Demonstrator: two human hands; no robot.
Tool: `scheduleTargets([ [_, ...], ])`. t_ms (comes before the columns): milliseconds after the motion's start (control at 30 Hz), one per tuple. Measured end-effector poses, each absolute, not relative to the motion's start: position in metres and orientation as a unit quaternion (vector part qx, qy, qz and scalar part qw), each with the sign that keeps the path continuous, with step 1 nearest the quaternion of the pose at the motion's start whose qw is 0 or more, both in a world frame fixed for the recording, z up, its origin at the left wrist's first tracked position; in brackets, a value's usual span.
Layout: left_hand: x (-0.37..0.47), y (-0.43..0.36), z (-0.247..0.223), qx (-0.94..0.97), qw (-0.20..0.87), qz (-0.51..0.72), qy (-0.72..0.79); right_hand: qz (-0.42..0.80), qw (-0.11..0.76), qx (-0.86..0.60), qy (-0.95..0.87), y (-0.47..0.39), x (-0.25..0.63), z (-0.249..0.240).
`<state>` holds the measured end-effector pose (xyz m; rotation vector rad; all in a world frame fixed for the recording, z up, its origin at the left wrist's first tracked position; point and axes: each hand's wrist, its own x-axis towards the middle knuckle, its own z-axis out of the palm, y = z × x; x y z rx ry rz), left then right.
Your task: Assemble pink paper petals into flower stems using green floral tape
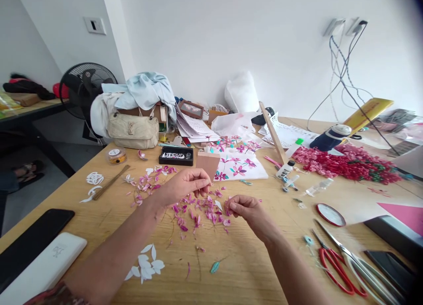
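My left hand (190,183) is above the middle of the table with thumb and fingertips pinched together; anything between them is too small to make out. Lower and to the right, my right hand (246,207) pinches a pink petal (227,207) between thumb and forefinger. Loose pink and magenta petals (213,214), some on thin stems, are scattered on the wood under both hands. Just behind my left hand stands a tan block (209,160). Pink and teal flowers (238,169) rest on a white sheet behind it. Nearer me lie a teal leaf (215,266) and white petal shapes (145,266).
On the right lie red-handled scissors (333,265), larger metal shears (355,261), a round red-rimmed lid (330,214) and small bottles (286,169). Red flower bundles (346,163) lie behind them. A white power bank (49,265), black tray (176,156) and beige handbag (133,130) are leftward.
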<state>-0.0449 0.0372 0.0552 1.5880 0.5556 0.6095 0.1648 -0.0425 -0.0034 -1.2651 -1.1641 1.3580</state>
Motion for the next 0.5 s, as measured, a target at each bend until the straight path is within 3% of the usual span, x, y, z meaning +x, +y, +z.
scheduleTargets([
  [167, -0.034, 0.034, 0.048, 0.751, 0.553, 0.228, 0.279, 0.605, 0.523, -0.454, -0.393, -0.039, 0.160, 0.005],
  [367, -0.016, 0.027, 0.029, 0.721, 0.631, 0.154, 0.240, 0.619, 0.584, -0.398, -0.341, -0.035, 0.152, 0.003],
  [500, -0.014, 0.033, 0.016, 0.701, 0.636, 0.161, 0.280, 0.575, 0.598, -0.437, -0.347, -0.037, 0.157, -0.002],
])
